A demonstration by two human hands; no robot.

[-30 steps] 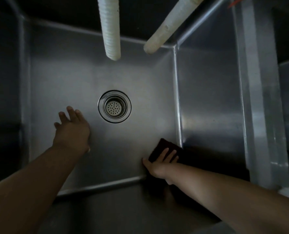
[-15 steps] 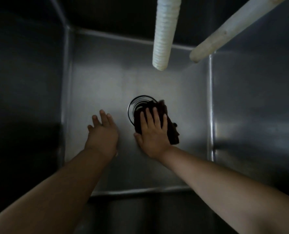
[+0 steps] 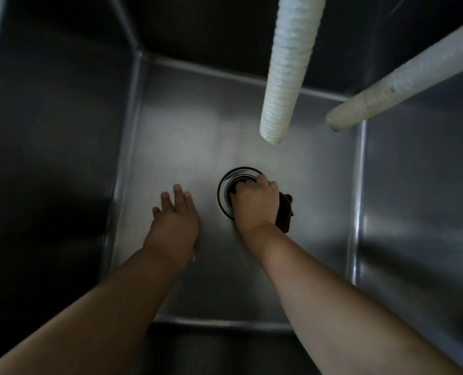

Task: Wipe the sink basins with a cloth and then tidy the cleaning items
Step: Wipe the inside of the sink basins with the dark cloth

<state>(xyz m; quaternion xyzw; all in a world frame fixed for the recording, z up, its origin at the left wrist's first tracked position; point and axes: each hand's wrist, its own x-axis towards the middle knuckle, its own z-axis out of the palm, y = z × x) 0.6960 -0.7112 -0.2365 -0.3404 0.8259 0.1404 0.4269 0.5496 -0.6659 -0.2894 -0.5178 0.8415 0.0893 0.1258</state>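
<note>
Down at the bottom of the steel basin (image 3: pixel 187 147), from my head view, my right hand (image 3: pixel 256 204) has its fingers (image 3: pixel 263 181) curled over a dark cloth (image 3: pixel 284 215), bunching it and pressing it into the round drain (image 3: pixel 225 185). Part of the cloth sticks out on the right side of my hand; the rest is hidden under my palm and inside the drain ring. My left hand (image 3: pixel 175 220) lies flat on the basin floor just beside the drain, fingers straight and holding nothing, bracing me.

Two pale hoses (image 3: pixel 287 69) hang above the basin, their ends well over my hands.

What worries me is the cloth snagging on the strainer, or a corner getting pushed down the opening if I press too hard. With my weight on that flat left palm, it could slide if the steel is wet. Rising carelessly, I could also knock my head into the hoses.
</note>
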